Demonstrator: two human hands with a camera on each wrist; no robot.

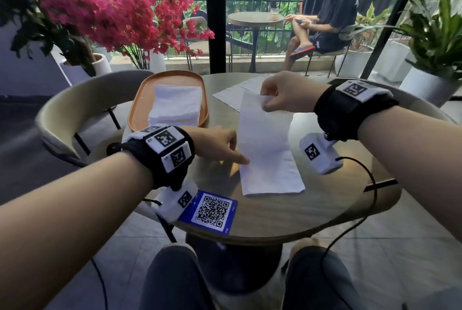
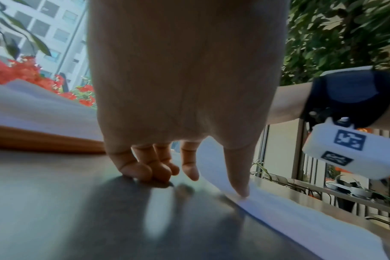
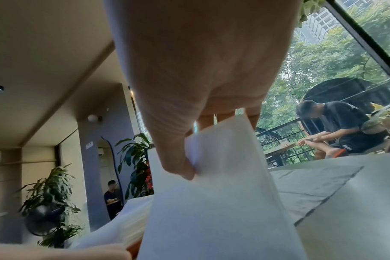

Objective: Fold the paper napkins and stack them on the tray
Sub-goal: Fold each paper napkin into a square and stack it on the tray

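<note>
A long white napkin [image 1: 267, 154], folded into a strip, lies down the middle of the round table [image 1: 275, 217]. My right hand [image 1: 267, 102] pinches its far end between thumb and fingers and holds that end up off the table [image 3: 211, 211]. My left hand [image 1: 240, 157] presses one straight digit on the strip's left edge [image 2: 301, 216]; its other fingertips [image 2: 145, 172] rest on the tabletop. At the back left, the orange tray [image 1: 140, 99] carries a stack of folded napkins [image 1: 175, 107].
Two flat unfolded napkins [image 1: 228, 98] lie at the far side behind the strip. A blue QR-code card [image 1: 212, 209] sits at the near left edge. A beige chair [image 1: 57, 119] curves round the left. A person sits outside beyond the glass.
</note>
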